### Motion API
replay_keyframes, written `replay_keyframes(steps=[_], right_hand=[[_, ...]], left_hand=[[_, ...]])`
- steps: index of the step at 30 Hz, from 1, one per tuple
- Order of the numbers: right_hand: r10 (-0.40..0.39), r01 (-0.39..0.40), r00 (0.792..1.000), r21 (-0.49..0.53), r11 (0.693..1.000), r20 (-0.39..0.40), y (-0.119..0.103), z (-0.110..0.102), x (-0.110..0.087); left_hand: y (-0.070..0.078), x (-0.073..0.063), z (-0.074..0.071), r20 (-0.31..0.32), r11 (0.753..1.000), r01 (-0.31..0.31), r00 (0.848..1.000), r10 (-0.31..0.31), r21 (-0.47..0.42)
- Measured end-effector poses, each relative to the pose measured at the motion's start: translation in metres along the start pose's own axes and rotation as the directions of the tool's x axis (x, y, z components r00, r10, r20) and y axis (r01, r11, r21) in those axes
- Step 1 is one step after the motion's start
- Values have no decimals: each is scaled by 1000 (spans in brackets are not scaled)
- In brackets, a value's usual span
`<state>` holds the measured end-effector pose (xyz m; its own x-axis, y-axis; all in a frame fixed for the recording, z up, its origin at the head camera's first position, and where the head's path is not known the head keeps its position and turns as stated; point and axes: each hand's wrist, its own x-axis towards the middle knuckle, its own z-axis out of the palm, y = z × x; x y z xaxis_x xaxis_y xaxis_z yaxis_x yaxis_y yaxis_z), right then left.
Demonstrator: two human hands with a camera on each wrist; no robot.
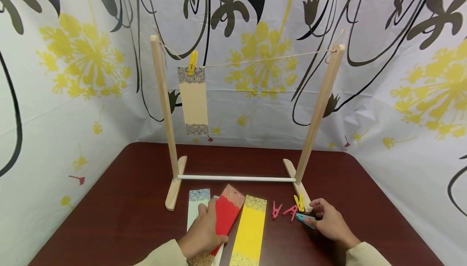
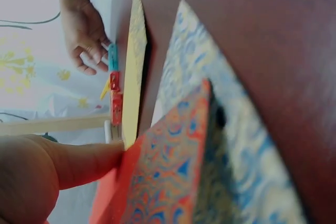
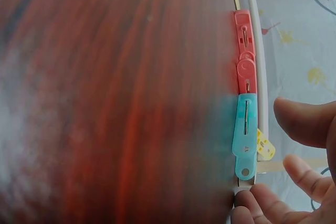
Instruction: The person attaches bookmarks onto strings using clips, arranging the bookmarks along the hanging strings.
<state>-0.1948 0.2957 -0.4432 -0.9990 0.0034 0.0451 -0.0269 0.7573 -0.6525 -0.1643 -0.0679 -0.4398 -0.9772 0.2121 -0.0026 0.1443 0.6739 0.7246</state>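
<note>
My left hand [image 1: 204, 233] grips a red card strip [image 1: 227, 213] with patterned ends, its thumb on the face in the left wrist view. The strip is tilted over a pale strip [image 1: 198, 196] with a blue patterned end. To its right lies a yellow strip [image 1: 250, 225]. My right hand [image 1: 333, 222] is beside a blue clothespin [image 1: 304, 220] on the table. In the right wrist view its thumb [image 3: 304, 121] and fingers are spread apart, with nothing gripped between them. Two pink clothespins [image 1: 276, 210] and a yellow clothespin [image 1: 299, 202] lie close by.
A wooden stand [image 1: 166, 112] with a string [image 1: 270, 58] across its top rises behind the strips. From the string hangs a cream strip [image 1: 195, 104], clipped by a yellow clothespin [image 1: 192, 62]. A white rod [image 1: 237, 178] joins the feet on the dark table [image 1: 120, 205].
</note>
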Motion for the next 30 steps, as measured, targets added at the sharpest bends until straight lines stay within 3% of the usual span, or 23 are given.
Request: replay_keyframes(steps=[6, 10, 16, 24, 30], right_hand=[[-5, 5, 1000, 9, 1000, 21, 4, -3, 2], [-21, 21, 999, 12, 1000, 26, 6, -5, 4], [-20, 20, 999, 22, 1000, 27, 7, -5, 4], [-6, 5, 999, 10, 1000, 54, 12, -3, 6], [-1, -1, 998, 17, 1000, 68, 13, -2, 5]], left_hand=[[3, 7, -7, -64, 1000, 12, 998, -12, -12], [4, 14, -8, -117, 999, -27, 993, 24, -24], [5, 21, -10, -217, 995, -86, 972, 93, 41], [14, 28, -18, -302, 998, -44, 952, 52, 33], [18, 34, -25, -355, 998, -60, 933, 62, 16]])
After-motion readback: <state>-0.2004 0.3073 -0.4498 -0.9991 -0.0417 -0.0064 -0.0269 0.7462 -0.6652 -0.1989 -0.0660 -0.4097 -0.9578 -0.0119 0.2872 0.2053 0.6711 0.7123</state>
